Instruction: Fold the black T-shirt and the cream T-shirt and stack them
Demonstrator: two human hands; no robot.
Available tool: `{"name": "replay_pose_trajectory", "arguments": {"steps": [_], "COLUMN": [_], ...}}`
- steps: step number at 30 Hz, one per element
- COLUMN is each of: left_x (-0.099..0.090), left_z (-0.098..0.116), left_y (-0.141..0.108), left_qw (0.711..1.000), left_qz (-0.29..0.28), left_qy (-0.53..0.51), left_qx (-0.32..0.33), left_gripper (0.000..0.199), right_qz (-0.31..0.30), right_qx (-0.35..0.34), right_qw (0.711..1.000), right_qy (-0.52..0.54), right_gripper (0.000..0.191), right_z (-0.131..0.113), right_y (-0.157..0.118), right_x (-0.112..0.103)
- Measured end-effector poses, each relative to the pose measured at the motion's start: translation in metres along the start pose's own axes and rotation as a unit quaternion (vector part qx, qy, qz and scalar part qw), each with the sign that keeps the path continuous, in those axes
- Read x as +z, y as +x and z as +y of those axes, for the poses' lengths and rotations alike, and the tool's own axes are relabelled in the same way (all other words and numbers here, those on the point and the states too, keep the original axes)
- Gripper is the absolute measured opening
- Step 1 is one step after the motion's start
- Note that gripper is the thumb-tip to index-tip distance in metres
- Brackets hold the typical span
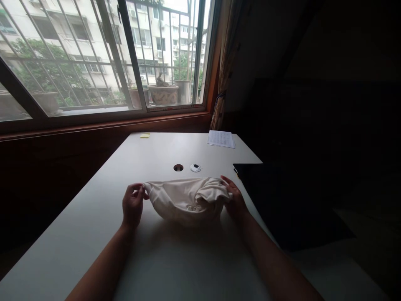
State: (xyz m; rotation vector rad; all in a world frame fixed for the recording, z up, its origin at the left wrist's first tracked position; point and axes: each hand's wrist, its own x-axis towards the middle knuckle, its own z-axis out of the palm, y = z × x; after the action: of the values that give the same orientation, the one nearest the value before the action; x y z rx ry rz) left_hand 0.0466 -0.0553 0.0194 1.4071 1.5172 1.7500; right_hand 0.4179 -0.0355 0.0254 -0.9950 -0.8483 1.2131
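A bunched piece of white cloth [178,198] stretches between my two hands over the white table, its middle sagging. My left hand [134,202] pinches one corner of it between thumb and fingers. At the other end, where the fabric is gathered in folds, my right hand [234,198] grips the cloth from the side. Some of the right fingers are hidden behind the folds. I cannot tell whether the cloth is a garment.
The white table [78,225] has a round hole [178,167] and a round white grommet [195,167]. Printed papers [221,139] and yellow sticky notes [145,136] lie at its far edge. A dark flat item [282,209] is along the right. Behind stands a barred window [94,58].
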Motion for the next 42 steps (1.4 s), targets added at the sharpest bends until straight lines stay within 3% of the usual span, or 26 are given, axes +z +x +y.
{"name": "replay_pose_trajectory", "arguments": {"steps": [3, 7, 12, 15, 18, 21, 29, 42], "left_x": [0.004, 0.011, 0.017, 0.018, 0.02, 0.022, 0.024, 0.027], "left_z": [-0.01, -0.021, -0.019, -0.015, -0.015, -0.02, -0.031, -0.041], "left_y": [0.005, 0.008, 0.003, 0.001, 0.001, 0.003, 0.004, 0.006], "left_qw": [0.998, 0.992, 0.968, 0.922, 0.876, 0.861, 0.86, 0.876], "left_qz": [-0.025, -0.105, -0.236, -0.327, -0.387, -0.395, -0.392, -0.342], "left_qy": [-0.007, -0.051, 0.008, 0.082, 0.143, 0.167, 0.159, 0.147], "left_qx": [-0.049, -0.053, 0.081, 0.189, 0.251, 0.275, 0.286, 0.308], "left_gripper": [0.034, 0.045, 0.035, 0.035, 0.037, 0.035, 0.026, 0.02], "right_qz": [0.006, -0.015, -0.075, -0.109, -0.132, -0.156, -0.171, -0.173], "right_qx": [0.037, 0.002, -0.062, -0.071, -0.087, -0.12, -0.265, -0.283], "right_qw": [0.999, 1.0, 0.991, 0.981, 0.967, 0.948, 0.877, 0.86], "right_qy": [0.018, 0.005, -0.093, -0.142, -0.201, -0.248, -0.363, -0.389], "right_gripper": [0.058, 0.057, 0.055, 0.057, 0.062, 0.067, 0.046, 0.054], "right_z": [0.017, 0.027, 0.028, 0.028, 0.03, 0.035, 0.032, 0.034], "right_y": [0.005, 0.007, 0.007, 0.005, 0.005, 0.005, 0.004, 0.005], "right_x": [-0.004, -0.004, -0.005, -0.005, -0.005, -0.005, 0.0, -0.002]}}
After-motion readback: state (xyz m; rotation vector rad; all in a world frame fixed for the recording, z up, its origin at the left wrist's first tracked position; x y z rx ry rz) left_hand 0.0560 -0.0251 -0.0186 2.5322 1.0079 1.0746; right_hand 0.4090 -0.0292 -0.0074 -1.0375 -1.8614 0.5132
